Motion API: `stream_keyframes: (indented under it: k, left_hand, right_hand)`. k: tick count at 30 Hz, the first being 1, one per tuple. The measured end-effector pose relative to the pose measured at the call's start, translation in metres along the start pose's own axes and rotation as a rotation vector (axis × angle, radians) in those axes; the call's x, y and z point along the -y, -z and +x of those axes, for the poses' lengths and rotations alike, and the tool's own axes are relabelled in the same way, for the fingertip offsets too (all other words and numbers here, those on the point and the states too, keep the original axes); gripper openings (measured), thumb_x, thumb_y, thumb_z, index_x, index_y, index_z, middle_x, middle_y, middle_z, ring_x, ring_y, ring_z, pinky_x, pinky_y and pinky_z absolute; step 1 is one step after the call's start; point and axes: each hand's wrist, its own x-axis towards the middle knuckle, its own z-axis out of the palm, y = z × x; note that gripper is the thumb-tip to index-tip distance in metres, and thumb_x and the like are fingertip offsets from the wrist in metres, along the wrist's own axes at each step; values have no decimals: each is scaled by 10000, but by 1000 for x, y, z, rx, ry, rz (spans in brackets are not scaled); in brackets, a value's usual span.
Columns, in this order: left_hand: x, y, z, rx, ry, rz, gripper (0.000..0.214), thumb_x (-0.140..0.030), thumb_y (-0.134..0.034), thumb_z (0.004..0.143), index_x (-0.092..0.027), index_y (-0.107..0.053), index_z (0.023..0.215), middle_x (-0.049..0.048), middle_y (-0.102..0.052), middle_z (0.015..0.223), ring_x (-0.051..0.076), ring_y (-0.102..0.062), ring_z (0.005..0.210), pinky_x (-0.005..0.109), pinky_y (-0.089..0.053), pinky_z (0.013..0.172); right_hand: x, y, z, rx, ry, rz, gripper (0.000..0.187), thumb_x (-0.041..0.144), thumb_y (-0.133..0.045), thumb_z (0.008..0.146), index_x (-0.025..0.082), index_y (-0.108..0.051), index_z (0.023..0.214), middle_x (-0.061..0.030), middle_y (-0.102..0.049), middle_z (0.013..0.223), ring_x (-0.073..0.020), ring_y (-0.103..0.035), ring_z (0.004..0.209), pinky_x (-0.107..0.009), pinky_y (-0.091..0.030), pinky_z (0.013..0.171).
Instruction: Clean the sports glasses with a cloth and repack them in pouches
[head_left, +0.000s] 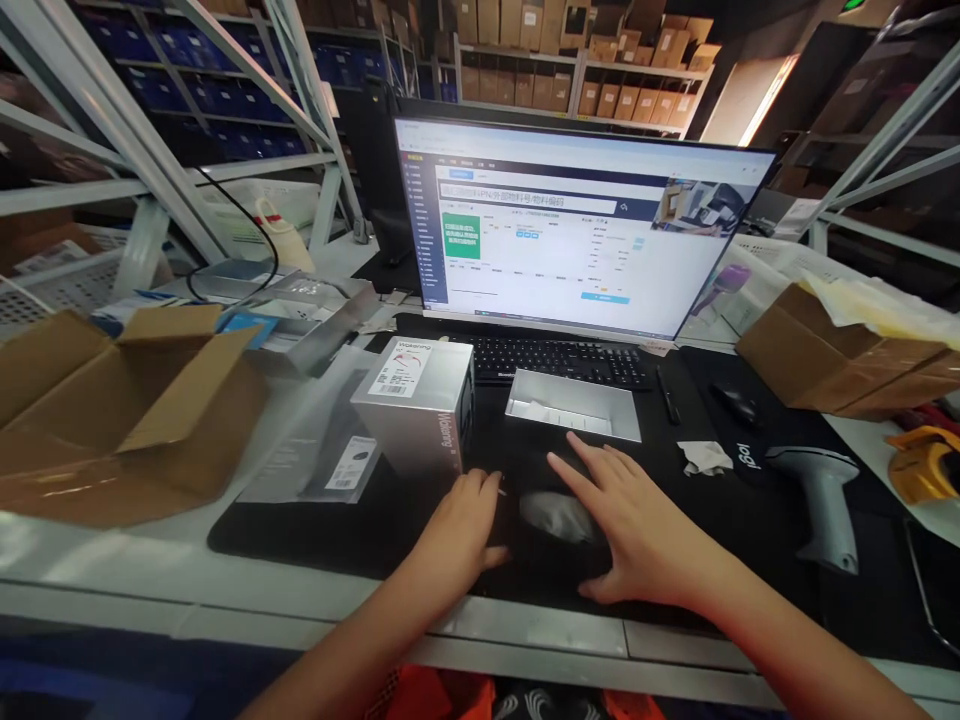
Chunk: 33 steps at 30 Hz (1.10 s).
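Observation:
Over the black desk mat, my right hand (634, 525) is spread wide at the right side of a dark rounded object (556, 515) with a greyish sheen. What that object is, I cannot make out. My left hand (463, 520) is on its left, thumb apart from the bent fingers, with nothing visible held. Just beyond my left fingers stands a silver-white product box (409, 425) with a printed label on top. A shallow silver-white box part (574, 405), perhaps a lid, lies in front of the keyboard (562, 360).
An open cardboard box (180, 400) and a clear plastic bag (330, 460) are at left. Behind the keyboard stands a monitor (525, 270). To the right are a barcode scanner (821, 500), a mouse (736, 403), crumpled paper (705, 458), and another cardboard box (840, 365).

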Motion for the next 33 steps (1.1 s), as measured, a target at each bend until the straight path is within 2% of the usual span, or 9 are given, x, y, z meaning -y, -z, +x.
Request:
stream_keyframes:
  k: [6, 11, 15, 19, 21, 23, 26, 30, 33]
  left_hand:
    - [-10, 7, 2, 89, 166, 18, 82, -176, -530, 932, -187, -609, 914, 79, -682, 867, 263, -689, 806, 364, -519, 742]
    - [-7, 13, -12, 164, 225, -55, 195, -238, -475, 929, -206, -514, 741, 45, -605, 722, 238, -627, 703, 342, -452, 712]
    - [6, 31, -25, 258, 194, -298, 351, -439, -320, 993, -221, -384, 725, -12, -504, 713, 151, -519, 654, 250, -428, 631]
    - [-15, 51, -20, 266, 264, -620, 391, -542, -275, 986, -226, -334, 762, -41, -407, 717, 112, -451, 611, 211, -431, 602]
    - [-45, 57, -8, 239, 173, -651, 381, -506, -343, 986, -217, -373, 739, -26, -457, 730, 125, -475, 644, 228, -434, 628]
    - [-78, 57, 6, 227, -30, -431, 341, -400, -372, 998, -206, -475, 737, 13, -564, 768, 166, -539, 712, 276, -442, 684]
    - [-113, 51, 20, 225, -139, -154, 274, -299, -418, 985, -187, -593, 806, 69, -672, 855, 226, -614, 742, 337, -442, 687]
    - [-108, 46, 14, 166, -244, -116, 252, -292, -479, 991, -203, -647, 826, 25, -701, 807, 220, -644, 712, 323, -446, 652]
    - [-82, 41, 5, -113, -389, -155, 321, -467, -505, 994, -198, -674, 947, 52, -705, 876, 228, -659, 800, 343, -497, 717]
  right_hand:
    - [-2, -8, -16, -98, -18, 107, 1074, 168, -682, 677, 195, -136, 1602, -147, -529, 1387, -308, -502, 1254, -505, -412, 1084]
    - [-4, 0, -21, -43, -26, 174, 902, 105, -681, 700, 249, -353, 1527, -96, -526, 1417, -272, -485, 1275, -459, -402, 1099]
    - [-5, 4, -14, -7, -29, 188, 867, 154, -756, 703, 239, -421, 1498, -88, -531, 1428, -275, -479, 1287, -462, -385, 1119]
    - [-2, -3, -5, -35, -16, 118, 928, 213, -826, 697, 223, -399, 1521, -104, -544, 1424, -305, -499, 1267, -495, -398, 1106]
    - [3, -10, 0, -49, -18, 50, 970, 224, -853, 686, 195, -382, 1533, -128, -553, 1418, -329, -519, 1242, -521, -415, 1086]
    - [7, -17, 4, -69, -13, 10, 927, 265, -845, 719, 169, -396, 1525, -143, -579, 1393, -338, -541, 1214, -558, -396, 1099]
    - [13, -25, 3, -140, 10, 70, 806, 388, -739, 836, 156, -392, 1525, -128, -562, 1440, -317, -513, 1284, -572, -295, 1184]
    - [22, -31, -5, -244, 24, 179, 501, 383, -533, 975, 195, -513, 1439, -53, -525, 1504, -260, -435, 1399, -526, -210, 1246]
    - [31, -33, -7, -318, 28, 182, 397, 335, -442, 1009, 187, -606, 1340, -65, -565, 1467, -278, -459, 1390, -560, -234, 1227]
